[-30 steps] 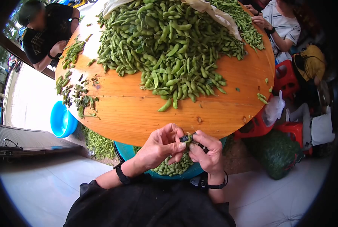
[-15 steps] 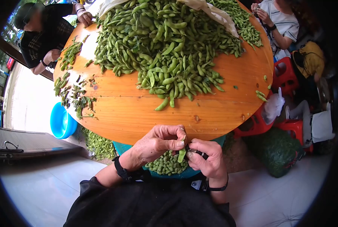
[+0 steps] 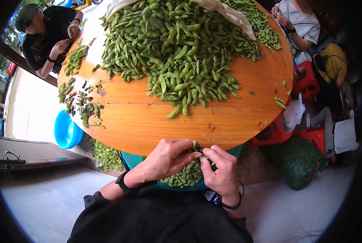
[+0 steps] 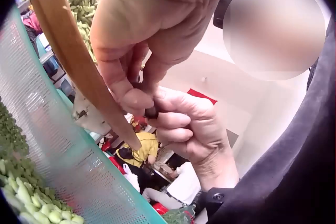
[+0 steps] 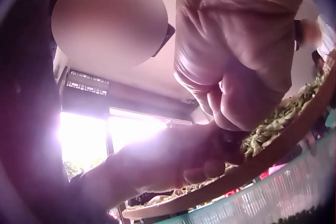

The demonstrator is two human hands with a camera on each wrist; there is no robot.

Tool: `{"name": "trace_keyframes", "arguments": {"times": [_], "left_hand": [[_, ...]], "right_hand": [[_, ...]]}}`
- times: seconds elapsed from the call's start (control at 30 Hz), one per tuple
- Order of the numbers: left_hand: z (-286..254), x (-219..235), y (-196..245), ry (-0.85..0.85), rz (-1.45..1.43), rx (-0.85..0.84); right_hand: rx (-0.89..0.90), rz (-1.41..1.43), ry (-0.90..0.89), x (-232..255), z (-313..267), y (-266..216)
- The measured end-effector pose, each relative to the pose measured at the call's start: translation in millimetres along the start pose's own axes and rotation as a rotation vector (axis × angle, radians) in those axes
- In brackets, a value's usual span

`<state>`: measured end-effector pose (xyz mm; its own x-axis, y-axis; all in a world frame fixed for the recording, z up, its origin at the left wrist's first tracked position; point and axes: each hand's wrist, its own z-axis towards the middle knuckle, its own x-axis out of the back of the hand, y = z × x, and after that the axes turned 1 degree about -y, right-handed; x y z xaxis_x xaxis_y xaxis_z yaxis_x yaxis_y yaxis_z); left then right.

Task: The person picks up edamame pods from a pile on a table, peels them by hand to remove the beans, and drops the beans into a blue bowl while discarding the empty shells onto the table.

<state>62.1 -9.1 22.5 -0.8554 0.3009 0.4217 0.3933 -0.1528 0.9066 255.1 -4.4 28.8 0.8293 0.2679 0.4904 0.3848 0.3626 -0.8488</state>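
Note:
Over the near edge of the wooden table (image 3: pixel 156 129), my two hands meet at the fingertips. My left hand (image 3: pixel 162 160) pinches a green soybean pod (image 3: pixel 195 144), mostly covered by the fingers. In my right hand (image 3: pixel 221 168) is a small black object (image 3: pixel 213 166), gripped between curled fingers and thumb; I cannot tell what kind it is. Both wrist views show the fingers closed together, hiding most of what they hold. Beneath the hands, a teal mesh basket (image 4: pixel 79 150) contains many short green pods (image 3: pixel 183 177).
A large heap of soybean pods (image 3: pixel 189 52) covers the table's middle. Leaf scraps (image 3: pixel 85 105) lie at its left. A blue basin (image 3: pixel 67 129) stands on the floor at left. Red stools (image 3: pixel 272 131) and a full green bag (image 3: pixel 290 166) are at right. Two people sit across the table.
Half a second ago a green pod hung between my hands; now it is mostly hidden by the left fingers. My left hand has turned its back upward. The person at left has drawn their hands together.

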Motion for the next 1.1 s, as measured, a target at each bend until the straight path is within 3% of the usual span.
{"name": "trace_keyframes", "arguments": {"times": [0.37, 0.43, 0.57, 0.63, 0.73, 0.87, 1.1], "left_hand": [[1, 1, -2, 0.023, 0.022, -0.112], [0, 3, -8, -0.130, -0.239, 0.074], [0, 1, -10, -0.150, -0.460, 0.157], [2, 1, -3, -0.077, -0.595, 0.308], [2, -2, -8, -0.035, -0.818, 0.334], [3, -5, -12, -0.004, -0.940, 0.301], [1, -18, -11, 0.221, -1.126, 0.273]], "right_hand": [[0.057, -0.095, 0.050, -1, 0, -1], [0.044, -0.094, 0.053, -1, 0, -1], [0.014, -0.101, 0.067, -2, -2, 2], [0.006, -0.120, 0.057, -1, -1, -2], [0.020, -0.172, 0.077, -3, -1, -4], [0.039, -0.246, 0.134, -15, -3, -6], [0.081, -0.201, 0.251, -34, 3, -3]]}}
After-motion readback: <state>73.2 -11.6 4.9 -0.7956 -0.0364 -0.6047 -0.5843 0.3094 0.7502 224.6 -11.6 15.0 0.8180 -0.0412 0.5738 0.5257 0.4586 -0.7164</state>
